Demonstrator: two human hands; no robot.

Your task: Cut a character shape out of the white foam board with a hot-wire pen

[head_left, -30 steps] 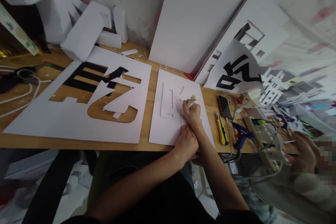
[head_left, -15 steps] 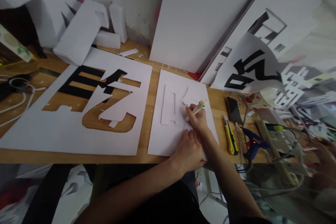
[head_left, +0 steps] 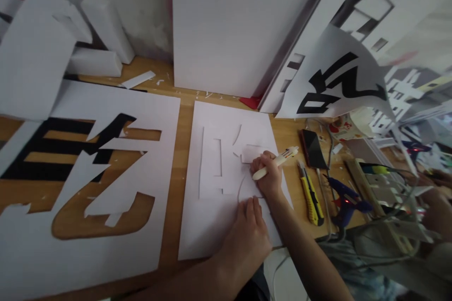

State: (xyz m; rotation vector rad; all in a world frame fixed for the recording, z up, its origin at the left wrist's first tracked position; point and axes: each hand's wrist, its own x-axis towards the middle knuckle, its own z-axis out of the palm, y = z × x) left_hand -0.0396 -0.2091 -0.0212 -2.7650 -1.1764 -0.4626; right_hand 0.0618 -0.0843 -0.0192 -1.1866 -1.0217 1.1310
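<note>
A white multi-colour pen (head_left: 277, 162) is in my right hand (head_left: 269, 179), lying across the closed fingers and pointing up to the right. Under it is a white foam-like board (head_left: 208, 225) marked with thin cut lines of character shapes. A small rectangular outline (head_left: 249, 152) shows just beside the right fingertips; whether it is loose or cut through I cannot tell. My left hand (head_left: 247, 235) rests on the lower part of this board, its fingers stretched forward and touching the surface near a curved line. That hand appears to hold nothing.
Left lies a larger white sheet (head_left: 141, 254) with character cut-outs. A yellow utility knife (head_left: 310, 197), a phone (head_left: 312, 148) and a blue glue gun (head_left: 348, 202) with cables are at right. White panels (head_left: 243, 23) lean at the back. Another person's hand (head_left: 436, 211) is far right.
The view has moved closer to the board. The pen has tilted flatter in my right hand, and the rectangular outline beside the fingers now shows. My left hand still rests on the board.
</note>
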